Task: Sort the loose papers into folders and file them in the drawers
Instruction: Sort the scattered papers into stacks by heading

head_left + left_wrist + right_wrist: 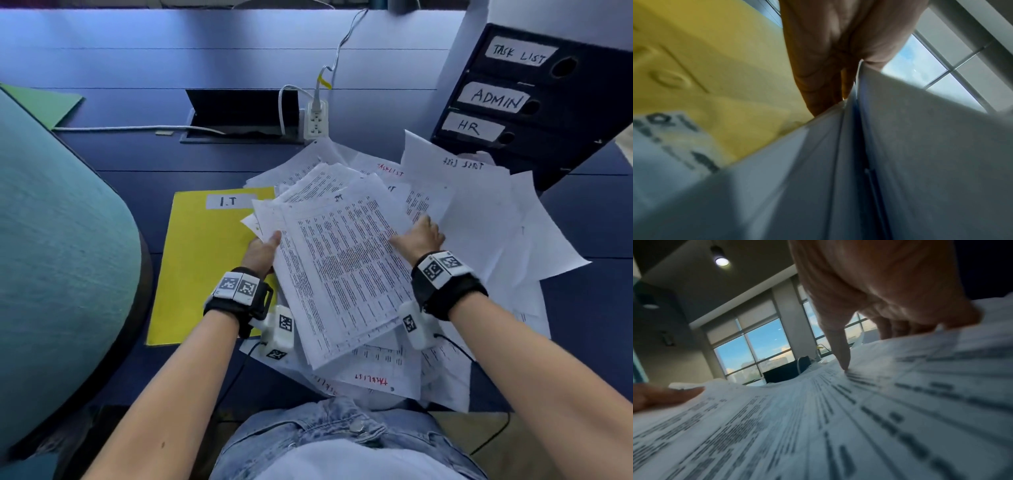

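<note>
A stack of printed sheets [342, 270] is held between both hands above a spread of loose papers [479, 219] on the blue desk. My left hand [262, 251] grips the stack's left edge, thumb on top and fingers underneath. My right hand [419, 236] grips the right edge, thumb [840, 352] pressing the top page, fingers curled under. A yellow folder [202, 260] labelled I.T lies flat just left of the stack. In the left wrist view the left hand [830, 68] pinches the paper edges [890, 146] above the yellow folder [715, 65].
A dark drawer unit [534, 99] labelled TASK LIST, ADMIN and HR stands at the back right. A cable box [239, 116] and a white power strip [317, 118] sit mid-desk. A green folder [44, 102] lies far left beside a teal chair back [58, 246].
</note>
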Demonstrator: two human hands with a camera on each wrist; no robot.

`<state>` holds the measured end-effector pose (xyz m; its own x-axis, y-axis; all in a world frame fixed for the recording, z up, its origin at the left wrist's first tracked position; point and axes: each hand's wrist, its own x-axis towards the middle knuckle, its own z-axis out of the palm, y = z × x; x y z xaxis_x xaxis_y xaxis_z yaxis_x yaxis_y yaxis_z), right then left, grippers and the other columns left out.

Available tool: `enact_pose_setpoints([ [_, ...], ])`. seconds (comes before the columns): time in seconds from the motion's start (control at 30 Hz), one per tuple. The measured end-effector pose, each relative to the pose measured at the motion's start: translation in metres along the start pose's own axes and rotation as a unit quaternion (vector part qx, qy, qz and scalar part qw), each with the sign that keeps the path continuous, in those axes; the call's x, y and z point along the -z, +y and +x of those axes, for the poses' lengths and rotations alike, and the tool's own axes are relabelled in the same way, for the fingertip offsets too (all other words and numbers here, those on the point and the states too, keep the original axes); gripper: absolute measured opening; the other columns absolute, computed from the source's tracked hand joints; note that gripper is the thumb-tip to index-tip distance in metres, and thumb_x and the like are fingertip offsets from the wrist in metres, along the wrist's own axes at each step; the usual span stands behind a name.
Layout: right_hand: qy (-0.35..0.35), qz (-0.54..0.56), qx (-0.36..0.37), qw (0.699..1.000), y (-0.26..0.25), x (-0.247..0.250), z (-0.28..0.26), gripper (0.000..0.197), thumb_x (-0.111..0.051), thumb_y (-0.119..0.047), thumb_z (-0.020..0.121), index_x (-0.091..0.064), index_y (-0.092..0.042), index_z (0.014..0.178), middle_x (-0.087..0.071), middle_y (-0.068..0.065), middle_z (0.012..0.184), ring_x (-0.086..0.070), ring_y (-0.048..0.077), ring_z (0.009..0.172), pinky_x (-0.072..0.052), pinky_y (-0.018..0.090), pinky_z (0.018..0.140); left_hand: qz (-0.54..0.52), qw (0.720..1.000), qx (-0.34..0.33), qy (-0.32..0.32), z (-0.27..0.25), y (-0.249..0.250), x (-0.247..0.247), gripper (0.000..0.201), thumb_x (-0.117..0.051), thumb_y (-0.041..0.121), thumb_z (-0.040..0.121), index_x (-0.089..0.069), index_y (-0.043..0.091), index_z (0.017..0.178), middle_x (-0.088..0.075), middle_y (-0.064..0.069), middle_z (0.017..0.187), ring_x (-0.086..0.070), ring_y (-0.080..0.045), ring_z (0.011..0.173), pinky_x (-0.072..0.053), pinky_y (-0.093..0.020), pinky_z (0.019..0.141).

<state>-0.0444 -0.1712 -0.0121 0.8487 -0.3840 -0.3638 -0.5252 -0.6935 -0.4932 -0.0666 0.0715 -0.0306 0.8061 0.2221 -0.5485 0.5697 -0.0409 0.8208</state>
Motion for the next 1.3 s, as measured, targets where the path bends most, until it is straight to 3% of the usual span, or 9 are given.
enact_pose_setpoints([
  [0.07, -0.008, 0.005, 0.023, 1.000, 0.006, 0.000, -0.001, 0.012, -0.064, -0.012, 0.081, -0.054, -0.005, 0.082, -0.058, 0.018, 0.102, -0.053, 0.035, 0.109, -0.042, 0.035, 0.090, 0.015, 0.999, -0.006, 0.029, 0.001, 0.002, -0.001, 0.045, -0.033, 0.039, 0.100, -0.059, 0.004, 0.089, -0.061, -0.012, 0.082, -0.057, -0.027, 0.079, -0.043, -0.035, 0.078],
  [0.13, 0.018, 0.015, 0.044, 0.999, 0.009, -0.004, -0.003, 0.018, -0.060, -0.007, 0.082, -0.050, -0.003, 0.067, -0.060, 0.023, 0.088, -0.057, 0.036, 0.095, -0.044, 0.035, 0.080, 0.011, 0.998, -0.015, 0.064, 0.001, 0.003, -0.003, 0.050, -0.023, 0.042, 0.100, -0.051, 0.015, 0.069, -0.049, -0.001, 0.068, -0.047, -0.018, 0.064, -0.039, -0.031, 0.068],
  [0.37, 0.001, 0.129, 0.033, 0.991, 0.015, 0.000, -0.003, 0.009, -0.056, -0.008, 0.088, -0.065, -0.004, 0.089, -0.058, 0.007, 0.087, -0.053, 0.020, 0.085, -0.039, 0.023, 0.072, -0.045, 0.976, 0.001, 0.215, 0.011, 0.006, 0.008, 0.056, -0.022, 0.034, 0.103, -0.047, -0.011, 0.124, -0.049, -0.026, 0.131, -0.048, -0.037, 0.118, -0.037, -0.037, 0.086],
  [0.7, -0.102, 0.012, 0.082, 0.991, -0.013, -0.033, -0.033, 0.042, -0.064, -0.014, 0.086, -0.046, -0.002, 0.123, -0.055, 0.014, 0.121, -0.053, 0.029, 0.113, -0.044, 0.033, 0.091, 0.013, 0.973, 0.028, 0.228, 0.005, 0.009, 0.008, 0.040, -0.041, 0.009, 0.098, -0.035, -0.007, 0.134, -0.042, -0.023, 0.139, -0.044, -0.035, 0.124, -0.035, -0.037, 0.094],
  [0.83, -0.022, 0.144, -0.006, 0.989, -0.006, -0.028, -0.022, 0.035, -0.064, -0.006, 0.082, -0.058, 0.001, 0.116, -0.061, 0.008, 0.110, -0.058, 0.026, 0.109, -0.042, 0.024, 0.082, -0.040, 0.967, -0.033, 0.251, -0.003, 0.011, 0.012, 0.064, -0.041, -0.005, 0.091, -0.016, 0.015, 0.146, -0.040, -0.020, 0.141, -0.056, -0.038, 0.104, -0.041, -0.022, 0.062],
  [0.93, 0.031, 0.204, -0.069, 0.976, -0.002, -0.025, -0.007, 0.029, -0.061, -0.008, 0.085, -0.063, 0.002, 0.112, -0.064, 0.015, 0.109, -0.060, 0.028, 0.106, -0.043, 0.025, 0.078, -0.040, 0.959, -0.109, 0.258, -0.002, 0.009, 0.022, 0.071, -0.049, -0.008, 0.085, -0.023, 0.022, 0.144, -0.047, -0.018, 0.133, -0.055, -0.019, 0.065, -0.039, -0.010, 0.043],
  [1.07, -0.017, 0.281, -0.113, 0.953, -0.009, -0.033, 0.001, 0.029, -0.057, -0.010, 0.087, -0.058, 0.005, 0.112, -0.055, 0.011, 0.098, -0.056, 0.023, 0.097, -0.041, 0.030, 0.079, 0.049, 0.968, -0.050, 0.243, 0.004, 0.007, 0.029, 0.042, -0.053, 0.003, 0.086, -0.050, 0.000, 0.128, -0.058, -0.019, 0.122, -0.056, -0.035, 0.108, -0.045, -0.034, 0.085],
  [1.2, -0.058, 0.333, -0.131, 0.932, -0.027, -0.048, -0.008, 0.005, -0.050, -0.008, 0.090, -0.051, -0.004, 0.086, -0.051, 0.011, 0.097, -0.051, 0.022, 0.091, -0.045, 0.035, 0.083, 0.129, 0.976, 0.027, 0.172, 0.001, 0.005, 0.027, 0.032, -0.049, 0.005, 0.089, -0.057, -0.011, 0.115, -0.059, -0.027, 0.117, -0.055, -0.040, 0.108, -0.044, -0.039, 0.080],
  [1.3, -0.071, 0.347, -0.122, 0.927, -0.030, -0.053, -0.011, 0.032, -0.057, -0.008, 0.088, -0.044, 0.003, 0.114, -0.056, 0.011, 0.105, -0.056, 0.023, 0.098, -0.047, 0.034, 0.091, 0.102, 0.987, 0.098, 0.074, -0.002, 0.004, 0.027, 0.026, -0.043, 0.005, 0.089, -0.058, -0.012, 0.102, -0.062, -0.029, 0.101, -0.064, -0.038, 0.088, -0.055, -0.042, 0.070],
])
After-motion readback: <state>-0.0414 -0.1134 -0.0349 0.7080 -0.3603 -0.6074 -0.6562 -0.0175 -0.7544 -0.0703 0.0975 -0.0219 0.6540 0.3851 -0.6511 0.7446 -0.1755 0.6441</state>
